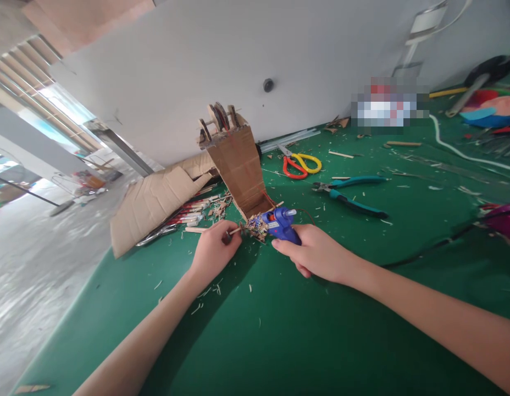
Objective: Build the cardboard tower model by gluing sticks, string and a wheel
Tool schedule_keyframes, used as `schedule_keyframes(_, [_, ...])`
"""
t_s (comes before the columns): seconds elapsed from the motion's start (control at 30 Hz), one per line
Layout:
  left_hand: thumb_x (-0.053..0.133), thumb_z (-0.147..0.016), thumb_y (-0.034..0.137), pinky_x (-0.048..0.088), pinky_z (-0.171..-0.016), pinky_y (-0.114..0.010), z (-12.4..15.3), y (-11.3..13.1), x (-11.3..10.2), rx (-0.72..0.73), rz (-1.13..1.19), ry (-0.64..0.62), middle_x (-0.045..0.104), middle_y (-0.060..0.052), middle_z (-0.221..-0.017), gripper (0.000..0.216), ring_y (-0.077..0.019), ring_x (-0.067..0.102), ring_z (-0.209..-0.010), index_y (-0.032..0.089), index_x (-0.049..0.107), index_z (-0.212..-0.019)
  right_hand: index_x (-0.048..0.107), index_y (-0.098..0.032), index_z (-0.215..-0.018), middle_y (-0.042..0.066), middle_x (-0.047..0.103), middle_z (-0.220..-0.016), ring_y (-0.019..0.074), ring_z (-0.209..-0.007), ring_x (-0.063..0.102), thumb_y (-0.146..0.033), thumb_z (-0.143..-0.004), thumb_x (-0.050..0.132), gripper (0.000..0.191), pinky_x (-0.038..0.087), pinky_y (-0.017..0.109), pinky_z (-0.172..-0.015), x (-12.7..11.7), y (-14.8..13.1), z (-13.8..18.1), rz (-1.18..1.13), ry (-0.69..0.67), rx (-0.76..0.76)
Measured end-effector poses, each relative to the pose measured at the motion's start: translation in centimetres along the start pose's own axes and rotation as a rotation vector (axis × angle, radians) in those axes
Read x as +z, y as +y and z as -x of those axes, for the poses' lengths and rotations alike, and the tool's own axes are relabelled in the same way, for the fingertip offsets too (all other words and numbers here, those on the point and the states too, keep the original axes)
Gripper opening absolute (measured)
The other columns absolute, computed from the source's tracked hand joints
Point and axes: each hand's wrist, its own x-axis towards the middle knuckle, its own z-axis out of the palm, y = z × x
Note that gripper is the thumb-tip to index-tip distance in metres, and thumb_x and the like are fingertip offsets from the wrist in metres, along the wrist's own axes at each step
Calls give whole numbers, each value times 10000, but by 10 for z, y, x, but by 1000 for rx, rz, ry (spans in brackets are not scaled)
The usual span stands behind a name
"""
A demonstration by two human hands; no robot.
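My right hand (310, 250) is wrapped round the handle of a blue glue gun (283, 224), whose nozzle end points left. Pinched in the fingers of my left hand (216, 245) is a thin wooden stick (235, 231). Between the two hands lies a small heap of wood bits (258, 226), and the gun's front end is close over it. Just beyond stands a cardboard structure (238, 165) with a tall leaning panel and upright discs and pieces on its top. Its lower part is partly hidden behind the gun and the heap.
Red-and-yellow scissors (300, 165) and teal-handled cutting pliers (351, 195) lie right of the cardboard. A bent cardboard sheet (160, 198) and several paintbrushes (189, 214) are at the left. Wood scraps litter the green tabletop (255, 324). A grey wall (222, 60) stands behind.
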Motion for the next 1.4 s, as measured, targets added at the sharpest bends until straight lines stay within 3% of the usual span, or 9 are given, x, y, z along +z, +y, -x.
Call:
schedule_keyframes(0.23, [513, -760, 238, 359, -562, -238, -5, 2, -4, -93, 9, -68, 575, 28, -621, 127, -118, 491, -571, 182, 627, -761, 462, -196, -632, -49, 481, -407, 82, -373, 466, -456, -880, 456, 360, 391, 233, -459, 0, 2, -1, 0, -1, 7])
schedule_keyframes(0.5, [502, -757, 282, 344, -542, -238, -12, 0, -4, -189, 176, -182, 559, 18, -614, 166, -124, 478, -578, 163, 608, -713, 460, -194, -612, -41, 493, -407, 81, -371, 469, -450, -883, 454, 373, 387, 232, -457, -1, 1, -1, 16, -8, 6])
schedule_keyframes(0.83, [526, -751, 268, 367, -555, -234, -6, 0, -3, -145, 102, -76, 561, 26, -629, 143, -114, 473, -561, 171, 620, -798, 464, -192, -599, -38, 492, -400, 79, -366, 466, -448, -879, 460, 380, 385, 228, -454, -1, 0, -1, 11, -12, 15])
schedule_keyframes(1.17, [486, -769, 271, 357, -568, -242, -9, -2, -2, -141, 101, -139, 578, 16, -653, 155, -123, 484, -591, 169, 603, -769, 460, -196, -626, -50, 485, -401, 78, -371, 468, -435, -883, 458, 351, 391, 223, -453, 0, 0, -1, 7, -12, 13])
schedule_keyframes(1.4, [468, -759, 322, 322, -547, -240, -15, 3, -6, -196, 161, -216, 498, 21, -594, 209, -119, 437, -574, 155, 568, -684, 462, -197, -618, -48, 494, -401, 78, -374, 473, -442, -883, 454, 362, 389, 218, -455, -2, 3, -1, 16, -19, 12])
